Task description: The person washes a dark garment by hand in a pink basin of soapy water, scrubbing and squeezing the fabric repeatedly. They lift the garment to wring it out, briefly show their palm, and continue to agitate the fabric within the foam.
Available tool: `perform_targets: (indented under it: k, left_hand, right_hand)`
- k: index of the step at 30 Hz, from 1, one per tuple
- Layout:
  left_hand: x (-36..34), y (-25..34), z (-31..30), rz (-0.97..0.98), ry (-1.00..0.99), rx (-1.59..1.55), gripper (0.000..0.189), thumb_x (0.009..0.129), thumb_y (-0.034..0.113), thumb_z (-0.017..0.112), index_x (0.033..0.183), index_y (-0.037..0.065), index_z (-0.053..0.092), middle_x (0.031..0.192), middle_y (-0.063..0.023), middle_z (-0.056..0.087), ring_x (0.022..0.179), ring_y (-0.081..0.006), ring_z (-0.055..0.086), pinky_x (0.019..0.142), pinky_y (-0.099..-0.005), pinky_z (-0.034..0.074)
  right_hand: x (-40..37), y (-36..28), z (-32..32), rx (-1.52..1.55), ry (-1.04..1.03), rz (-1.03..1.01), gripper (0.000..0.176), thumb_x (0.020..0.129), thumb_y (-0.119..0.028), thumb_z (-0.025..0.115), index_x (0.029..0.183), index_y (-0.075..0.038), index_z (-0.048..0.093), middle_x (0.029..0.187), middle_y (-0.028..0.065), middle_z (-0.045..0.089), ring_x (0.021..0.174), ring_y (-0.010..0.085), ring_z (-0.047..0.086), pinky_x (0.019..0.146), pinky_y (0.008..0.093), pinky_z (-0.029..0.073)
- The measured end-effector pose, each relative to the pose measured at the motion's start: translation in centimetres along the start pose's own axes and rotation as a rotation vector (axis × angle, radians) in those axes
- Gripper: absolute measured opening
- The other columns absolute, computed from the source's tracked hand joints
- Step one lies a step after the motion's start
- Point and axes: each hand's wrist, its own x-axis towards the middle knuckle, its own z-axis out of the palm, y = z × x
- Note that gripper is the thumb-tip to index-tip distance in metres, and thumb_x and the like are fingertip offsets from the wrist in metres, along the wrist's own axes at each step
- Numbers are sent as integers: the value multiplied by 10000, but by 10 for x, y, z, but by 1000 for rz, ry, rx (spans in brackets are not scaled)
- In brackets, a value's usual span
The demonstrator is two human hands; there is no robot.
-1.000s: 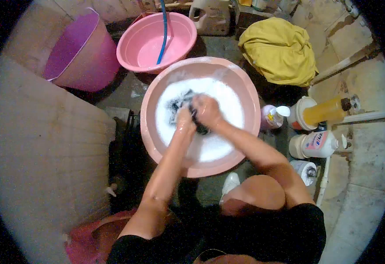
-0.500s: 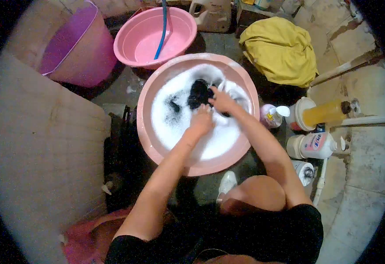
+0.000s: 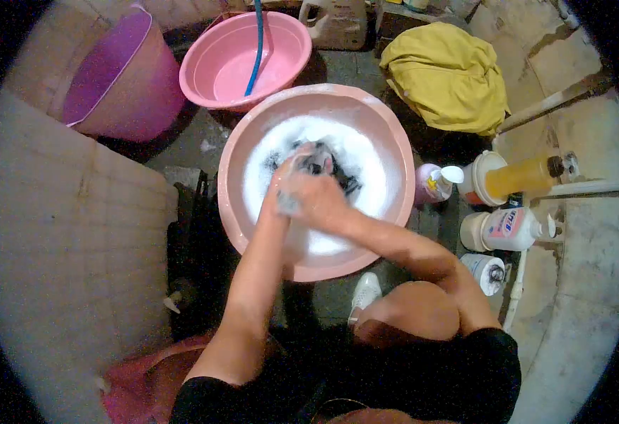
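A large pink basin [image 3: 230,191] holds white suds [image 3: 366,152] and a dark wet cloth [image 3: 348,180]. Over its middle, my left hand [image 3: 299,159] and my right hand [image 3: 316,198] are close together, the right crossing in front of the left wrist. Both are wet and partly covered with foam. Parts of the dark cloth show at and between the fingers. Blur and suds hide how the fingers are bent, and the cloth's lower part lies under the foam.
Behind stand a smaller pink basin [image 3: 203,63] with a blue hose [image 3: 259,53] and a purple bucket [image 3: 147,92]. Yellow cloth [image 3: 444,78] lies at back right. A pump bottle [image 3: 433,185], a white bottle [image 3: 511,230] and a yellow bottle [image 3: 521,180] stand right. A wall [image 3: 76,226] rises left.
Both hands have moved left and come together, the right now crossing the left wrist. The dark cloth has shifted and spread, and the suds have drawn in from the basin's sides.
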Motion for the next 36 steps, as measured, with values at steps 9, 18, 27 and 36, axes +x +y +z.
perform_targets:
  k: [9, 18, 27, 36]
  left_hand:
    - [-7, -44, 17, 124, 315, -99, 262, 893, 179, 435, 1029, -1, 568, 965, -113, 602, 866, -219, 586, 766, -353, 495]
    - [-4, -46, 35, 330, 328, 381, 216, 875, 155, 493, 1031, 17, 553, 876, -72, 603, 805, -177, 581, 747, -326, 474]
    - [26, -81, -56, 406, 142, 1966, 503, 809, 235, 570, 1150, -122, 476, 1256, -300, 429, 1057, -422, 524, 919, -448, 417]
    - [15, -30, -12, -41, 261, 886, 628, 863, 545, 472, 1159, -4, 543, 1142, -212, 581, 1032, -347, 575, 916, -446, 434]
  right_hand:
    - [-2, 59, 27, 314, 510, 344, 261, 816, -251, 568, 753, 0, 605, 730, 216, 589, 667, 330, 588, 639, 408, 449]
    - [13, 117, 16, 121, 257, 610, 374, 851, -343, 487, 753, -23, 655, 788, 205, 639, 776, 383, 606, 722, 438, 470]
    - [-3, 151, 49, -515, -84, -32, 514, 799, -179, 602, 1294, -159, 462, 1247, 220, 451, 1082, 386, 486, 925, 439, 395]
    - [32, 110, 11, 222, 1, 304, 351, 725, -328, 667, 857, -4, 649, 850, 165, 662, 770, 292, 643, 716, 377, 488]
